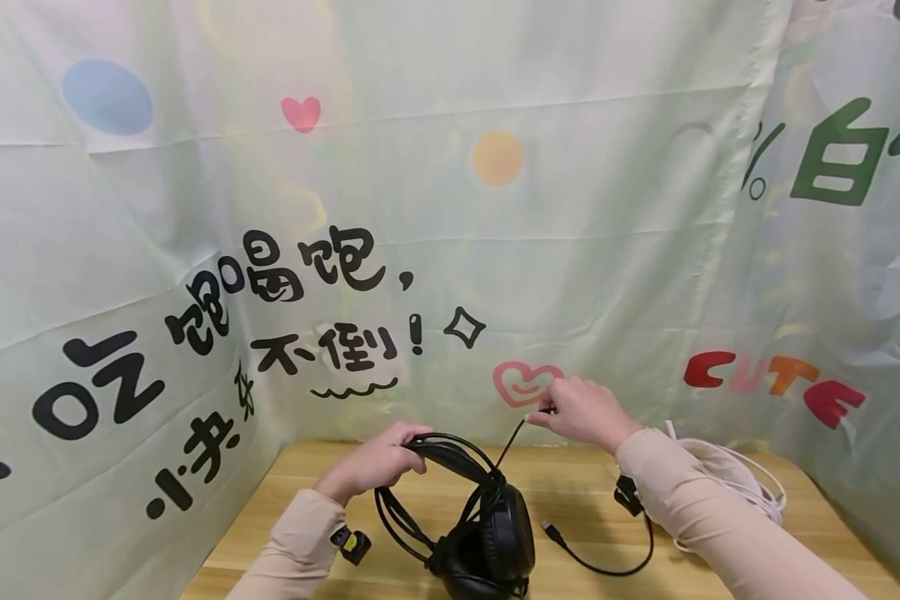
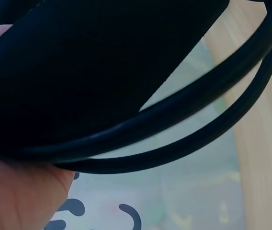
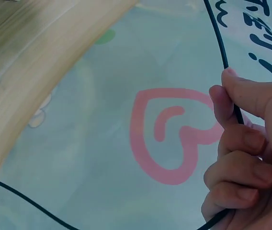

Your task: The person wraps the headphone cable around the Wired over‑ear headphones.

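Black over-ear headphones (image 1: 508, 525) are held up by their headband, tilted, with the ear cups hanging low over the table. My left hand (image 1: 375, 458) grips the headband, which crosses the left wrist view as a padded strip (image 2: 93, 72) with two thin hoops (image 2: 188, 108). My right hand (image 1: 581, 410) is raised higher, to the right of the headphones. Between thumb and forefinger it pinches the black cable (image 3: 217, 33), which runs taut down to the headphones. The cable passes through the curled fingers. Its USB plug end (image 1: 551, 532) lies on the wood at the right.
A coiled white cable (image 1: 765, 492) lies at the right back of the wooden table (image 1: 577, 475). Behind the table hangs a printed cloth (image 1: 607, 275) with lettering and hearts, wrapping round both sides.
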`<state>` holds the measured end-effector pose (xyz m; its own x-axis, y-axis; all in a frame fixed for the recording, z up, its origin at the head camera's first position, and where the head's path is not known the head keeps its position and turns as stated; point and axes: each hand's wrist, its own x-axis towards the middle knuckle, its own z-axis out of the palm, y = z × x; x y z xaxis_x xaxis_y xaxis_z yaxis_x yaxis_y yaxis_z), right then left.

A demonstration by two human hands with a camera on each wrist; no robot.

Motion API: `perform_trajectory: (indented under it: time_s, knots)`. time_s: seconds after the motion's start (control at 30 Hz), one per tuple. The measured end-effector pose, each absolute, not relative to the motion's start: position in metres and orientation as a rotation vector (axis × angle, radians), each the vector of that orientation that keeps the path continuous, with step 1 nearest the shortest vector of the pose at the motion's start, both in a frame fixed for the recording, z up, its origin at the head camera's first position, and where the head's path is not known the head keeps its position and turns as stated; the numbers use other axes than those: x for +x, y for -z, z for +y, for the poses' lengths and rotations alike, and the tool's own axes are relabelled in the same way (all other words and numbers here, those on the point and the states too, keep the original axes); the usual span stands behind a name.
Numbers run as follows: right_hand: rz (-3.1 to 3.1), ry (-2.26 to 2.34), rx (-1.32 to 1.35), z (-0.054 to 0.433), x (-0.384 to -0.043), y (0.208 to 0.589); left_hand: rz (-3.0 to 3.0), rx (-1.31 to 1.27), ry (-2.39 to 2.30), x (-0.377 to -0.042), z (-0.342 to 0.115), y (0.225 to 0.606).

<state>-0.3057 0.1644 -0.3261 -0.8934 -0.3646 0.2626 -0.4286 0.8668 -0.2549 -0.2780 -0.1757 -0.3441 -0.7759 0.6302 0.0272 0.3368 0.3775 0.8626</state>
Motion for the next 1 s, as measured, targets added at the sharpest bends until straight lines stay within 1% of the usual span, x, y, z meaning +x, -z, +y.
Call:
perform_trajectory:
  time_s: [0.2, 0.4, 0.5, 0.7, 1.0]
  knots:
    - [-2.828, -0.45, 0.576, 0.155, -0.304, 0.316, 2.42, 0.865, -1.267, -0.277, -0.169, 0.341]
    - [-2.802, -0.427, 0.583, 0.146, -0.298, 0.304, 2.566, 0.989, -1.104, -0.281, -0.161, 0.341]
    - [-2.78, -0.41, 0.581, 0.142, -0.295, 0.298, 2.607, 1.001, -1.08, -0.282, -0.159, 0.34]
    - [-2.763, -0.395, 0.645, 0.132, -0.285, 0.292, 2.708, 0.976, -0.999, -0.281, -0.157, 0.34]
    - [-2.754, -0.4, 0.646, 0.121, -0.276, 0.282, 2.858, 0.837, -0.98, -0.285, -0.154, 0.341]
